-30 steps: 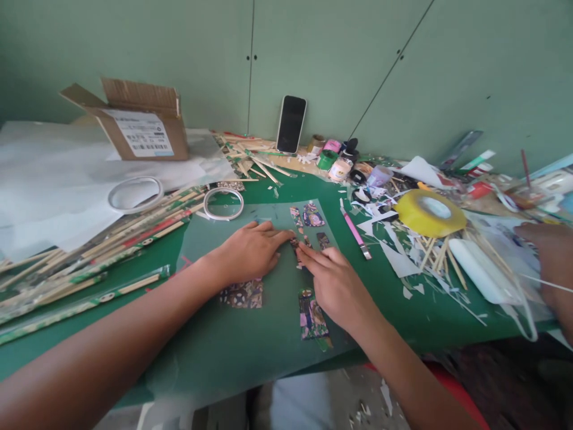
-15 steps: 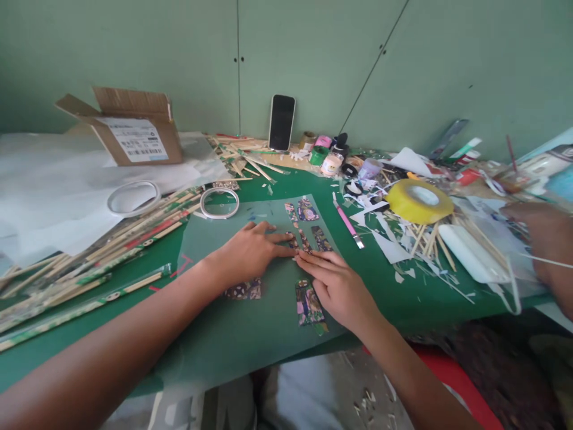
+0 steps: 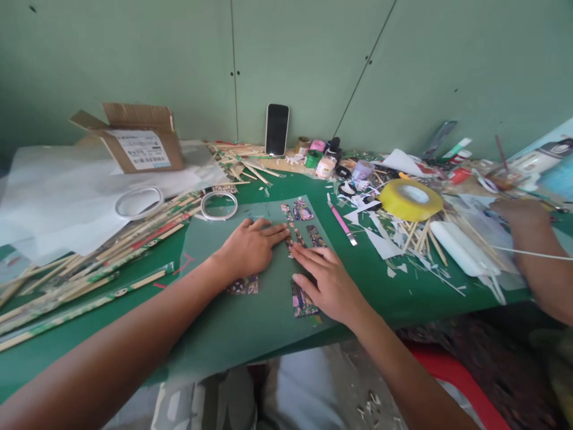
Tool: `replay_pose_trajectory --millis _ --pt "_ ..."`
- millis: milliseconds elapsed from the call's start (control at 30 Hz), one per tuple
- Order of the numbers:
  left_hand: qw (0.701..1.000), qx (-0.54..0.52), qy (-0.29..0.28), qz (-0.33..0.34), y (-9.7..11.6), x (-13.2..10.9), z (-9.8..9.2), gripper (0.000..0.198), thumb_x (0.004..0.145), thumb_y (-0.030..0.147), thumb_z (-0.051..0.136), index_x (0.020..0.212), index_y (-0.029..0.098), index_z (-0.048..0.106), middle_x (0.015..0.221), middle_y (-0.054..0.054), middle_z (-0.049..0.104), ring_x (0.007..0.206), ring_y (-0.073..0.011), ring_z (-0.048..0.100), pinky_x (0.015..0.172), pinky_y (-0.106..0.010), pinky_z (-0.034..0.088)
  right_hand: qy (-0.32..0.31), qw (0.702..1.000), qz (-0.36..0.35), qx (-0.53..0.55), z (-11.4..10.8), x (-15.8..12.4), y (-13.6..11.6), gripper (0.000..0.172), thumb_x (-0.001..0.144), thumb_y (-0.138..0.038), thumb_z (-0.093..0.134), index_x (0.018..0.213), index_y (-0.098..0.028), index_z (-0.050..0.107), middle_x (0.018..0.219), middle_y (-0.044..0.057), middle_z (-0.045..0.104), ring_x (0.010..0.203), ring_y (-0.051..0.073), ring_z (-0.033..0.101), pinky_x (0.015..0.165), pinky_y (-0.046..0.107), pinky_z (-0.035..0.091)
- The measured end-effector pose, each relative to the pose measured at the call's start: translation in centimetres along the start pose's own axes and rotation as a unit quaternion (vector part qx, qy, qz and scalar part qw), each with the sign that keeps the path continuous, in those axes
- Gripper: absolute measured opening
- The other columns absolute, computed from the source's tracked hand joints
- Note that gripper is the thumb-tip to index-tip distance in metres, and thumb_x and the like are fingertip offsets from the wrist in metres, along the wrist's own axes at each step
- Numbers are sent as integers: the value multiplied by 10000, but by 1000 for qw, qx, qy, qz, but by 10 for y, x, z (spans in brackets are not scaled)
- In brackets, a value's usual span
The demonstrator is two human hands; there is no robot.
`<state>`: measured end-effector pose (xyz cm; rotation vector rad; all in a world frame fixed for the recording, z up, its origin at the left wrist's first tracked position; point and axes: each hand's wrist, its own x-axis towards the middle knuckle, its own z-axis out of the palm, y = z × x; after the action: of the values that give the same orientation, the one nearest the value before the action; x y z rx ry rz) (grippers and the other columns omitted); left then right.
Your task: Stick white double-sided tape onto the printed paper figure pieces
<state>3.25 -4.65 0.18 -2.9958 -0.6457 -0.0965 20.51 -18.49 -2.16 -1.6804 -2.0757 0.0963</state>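
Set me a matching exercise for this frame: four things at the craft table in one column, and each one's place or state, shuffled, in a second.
Things:
1. phone
2. big tape roll
3. cardboard box
4. left hand

Places or states:
A. open, on white paper
B. flat on the clear sheet
C. upright against the wall
D. yellow, lying on sticks

Pairs: 1-C, 2-D, 3-A, 4-B.
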Motion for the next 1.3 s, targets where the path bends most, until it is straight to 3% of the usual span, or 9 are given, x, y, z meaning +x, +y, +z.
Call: replay_pose_trajectory --millis 200,300,367,500,567,733,900,1067,1300 --pt "1000 5 -6 -28 -1 4 -4 538 887 142 399 1411 199 504 1493 -29 470 1246 -279 514 970 -424 441 54 996 -27 66 -4 0 4 292 953 -236 476 1114 -204 717 1151 49 728 1047 227 611 925 416 530" --pt "999 -28 3 -24 -9 -2 -10 528 858 110 411 1351 217 566 1491 -36 476 1233 -261 540 990 -403 455 150 985 -66 47 -14 -8 -5 269 919 -154 482 1032 -199 722 1050 75 751 956 218 643 853 401 536" --pt "997 -79 11 -3 -20 -6 -14 546 836 91 413 1333 246 574 1452 -27 521 1212 -220 564 1007 -372 458 209 971 -107 37 -16 -22 -24 257 876 -116 497 1004 -200 704 972 83 748 879 209 648 784 386 528" --pt "988 -148 38 -21 -43 -8 -9 524 800 65 406 1243 229 633 1242 -37 666 1165 -199 591 1007 -346 465 145 955 -238 101 13 -60 -80 218 882 -221 450 833 -187 660 623 10 618 581 152 525 540 300 428" --pt "978 -198 66 -28 -51 -4 0 480 777 56 425 1159 204 674 1171 -36 698 1126 -195 604 1008 -348 464 140 964 -215 78 36 -75 -102 255 896 -178 417 819 -176 661 563 3 567 557 154 484 503 283 386" --pt "922 -364 109 -75 -60 2 19 385 772 66 459 1054 163 703 943 -27 740 845 -142 664 831 -287 530 187 981 -59 9 61 -81 -115 335 909 -160 444 1178 -105 635 988 114 700 851 217 580 788 354 450" --pt "912 -388 107 -82 -57 0 19 356 773 51 465 1008 151 712 899 -23 742 835 -134 673 813 -267 517 148 984 18 -102 56 -55 -111 496 961 -313 417 1390 -74 486 1415 188 520 1286 365 440 961 490 385" --pt "920 -368 111 -74 -54 0 18 371 747 19 465 984 147 720 872 -26 742 831 -141 677 804 -264 513 72 992 13 -101 57 -38 -112 543 956 -388 438 1419 -106 470 1448 112 517 1283 388 461 844 477 479" --pt "927 -352 114 -60 -54 1 21 364 738 18 471 963 147 727 889 -29 750 830 -148 680 793 -267 522 74 995 35 -64 57 -30 -100 634 943 -450 472 1446 -67 425 1514 186 407 1381 378 373 956 504 484"
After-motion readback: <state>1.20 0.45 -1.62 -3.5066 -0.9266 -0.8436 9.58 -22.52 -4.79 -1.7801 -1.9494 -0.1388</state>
